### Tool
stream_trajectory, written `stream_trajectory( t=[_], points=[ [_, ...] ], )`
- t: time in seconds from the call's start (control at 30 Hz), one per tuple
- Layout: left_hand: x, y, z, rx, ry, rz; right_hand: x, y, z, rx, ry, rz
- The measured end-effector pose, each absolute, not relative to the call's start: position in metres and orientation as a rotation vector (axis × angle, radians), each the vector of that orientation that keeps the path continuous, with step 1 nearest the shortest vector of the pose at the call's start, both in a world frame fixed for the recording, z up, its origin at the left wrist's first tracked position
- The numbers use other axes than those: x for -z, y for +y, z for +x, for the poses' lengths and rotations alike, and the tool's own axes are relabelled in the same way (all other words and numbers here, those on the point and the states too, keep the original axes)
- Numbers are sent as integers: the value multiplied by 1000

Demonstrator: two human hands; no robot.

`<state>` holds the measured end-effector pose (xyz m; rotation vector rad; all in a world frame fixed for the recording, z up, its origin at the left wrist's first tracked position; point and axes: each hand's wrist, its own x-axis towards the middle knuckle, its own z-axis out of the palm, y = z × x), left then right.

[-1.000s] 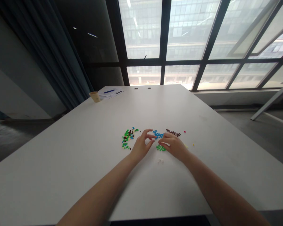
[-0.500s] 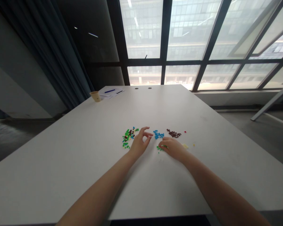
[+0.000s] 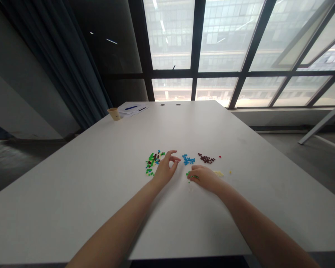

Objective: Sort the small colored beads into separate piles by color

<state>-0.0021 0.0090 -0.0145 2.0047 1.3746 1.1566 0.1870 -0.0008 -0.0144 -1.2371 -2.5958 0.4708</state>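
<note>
Both arms outstretched; left hand (image 3: 165,172) pinched, right hand (image 3: 205,178) palm-down

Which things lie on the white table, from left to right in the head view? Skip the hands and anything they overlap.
Paper cup → mostly green pile → blue pile → dark brown pile → single red piece → small yellow piece.

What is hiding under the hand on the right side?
A few tiny green pieces peek out at the fingertips of the right hand, lying on the white table. The palm covers whatever else lies beneath, so more pieces cannot be seen.
</note>
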Motion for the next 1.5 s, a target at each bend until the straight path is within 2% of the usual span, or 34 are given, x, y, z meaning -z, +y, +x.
stream_trajectory(
  t=[0.5, 0.73, 0.93, 1.5],
  points=[
    [28, 39, -35, -1216, 1641, 1915, 18, 0, 185, -385, -2457, -1248],
    [39, 48, -54, -724, 2106, 2166, 14, 8, 201, -356, -2182, -1200],
    [44, 46, -51, -527, 2043, 2333, 15, 12, 202, -327, -2101, -1167],
    [42, 50, -53, -622, 2053, 2307, 14, 11, 203, -327, -2103, -1159]
  ],
)
